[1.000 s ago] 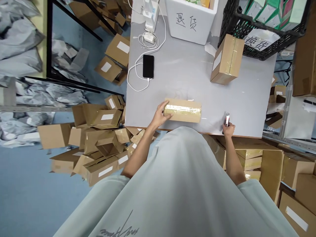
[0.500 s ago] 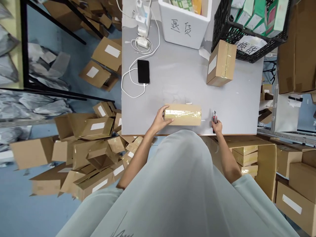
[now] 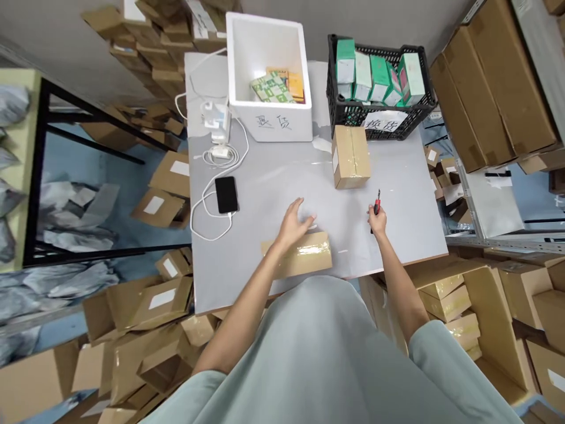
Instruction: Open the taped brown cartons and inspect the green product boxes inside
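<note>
My left hand point(image 3: 295, 225) is open, fingers spread, above the far side of a long taped cardboard box point(image 3: 304, 259). That box lies at the table's near edge, partly hidden by my left forearm. In my right hand point(image 3: 377, 221) is a utility knife point(image 3: 377, 205), its red and black handle gripped and its tip pointing away from me. Beyond and between the hands stands a second taped cardboard box point(image 3: 352, 158), which neither hand touches.
A white foam bin point(image 3: 282, 123) with packets and a black crate point(image 3: 379, 118) of green boxes stand at the back. A phone point(image 3: 226, 195) with a white cable lies left. Cardboard boxes crowd the floor on both sides; a large open carton point(image 3: 489, 306) stands at right.
My left hand has let go of the long box's end and reached forward over it. My right hand has moved forward with the knife. The view has tilted up, showing more of the back.
</note>
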`<move>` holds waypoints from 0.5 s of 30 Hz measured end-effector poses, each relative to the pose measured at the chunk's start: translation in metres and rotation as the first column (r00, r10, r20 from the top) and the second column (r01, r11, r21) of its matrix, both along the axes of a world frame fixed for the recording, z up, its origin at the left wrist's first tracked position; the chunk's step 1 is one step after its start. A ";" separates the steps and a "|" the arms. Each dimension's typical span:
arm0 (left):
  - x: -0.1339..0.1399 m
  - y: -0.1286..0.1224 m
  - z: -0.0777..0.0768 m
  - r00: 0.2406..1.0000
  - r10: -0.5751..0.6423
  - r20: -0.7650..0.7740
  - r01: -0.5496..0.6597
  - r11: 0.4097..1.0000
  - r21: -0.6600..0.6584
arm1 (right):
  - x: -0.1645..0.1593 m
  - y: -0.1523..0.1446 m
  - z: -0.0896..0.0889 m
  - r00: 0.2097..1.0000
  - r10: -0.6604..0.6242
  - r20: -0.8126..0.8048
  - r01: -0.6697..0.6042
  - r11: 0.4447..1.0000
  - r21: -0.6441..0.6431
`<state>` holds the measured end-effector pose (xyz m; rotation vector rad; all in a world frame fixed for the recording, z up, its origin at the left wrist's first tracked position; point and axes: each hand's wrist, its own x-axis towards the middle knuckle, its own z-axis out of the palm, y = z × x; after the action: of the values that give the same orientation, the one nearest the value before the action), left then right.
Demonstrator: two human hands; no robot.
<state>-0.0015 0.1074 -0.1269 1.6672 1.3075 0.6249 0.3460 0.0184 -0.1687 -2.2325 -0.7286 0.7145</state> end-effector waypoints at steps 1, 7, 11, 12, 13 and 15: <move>0.021 0.012 0.000 0.999 -0.027 0.023 0.027 1.000 -0.013 | 0.006 0.018 0.002 1.000 -0.008 -0.026 0.009 0.999 0.035; 0.138 0.082 -0.004 0.985 0.043 0.169 0.016 0.943 -0.333 | 0.020 0.112 0.021 0.936 -0.048 -0.349 0.115 0.978 0.175; 0.177 0.099 -0.002 0.956 0.081 0.283 0.051 0.901 -0.431 | 0.012 0.133 0.023 0.873 -0.052 -0.485 0.139 0.980 0.146; 0.183 0.097 -0.002 0.951 0.066 0.303 0.071 0.904 -0.421 | 0.010 0.133 0.022 0.864 -0.052 -0.500 0.144 0.978 0.148; 0.188 0.093 -0.002 0.944 0.056 0.324 0.086 0.909 -0.407 | 0.010 0.130 0.020 0.855 -0.057 -0.515 0.156 0.976 0.150; 0.200 0.080 -0.003 0.921 0.047 0.387 0.113 0.917 -0.381 | 0.015 0.120 0.018 0.842 -0.080 -0.533 0.192 0.969 0.157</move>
<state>0.1988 0.1871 -0.1301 1.1565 1.0282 0.5869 0.3606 0.1383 -0.1503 -1.7571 -0.3430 1.0658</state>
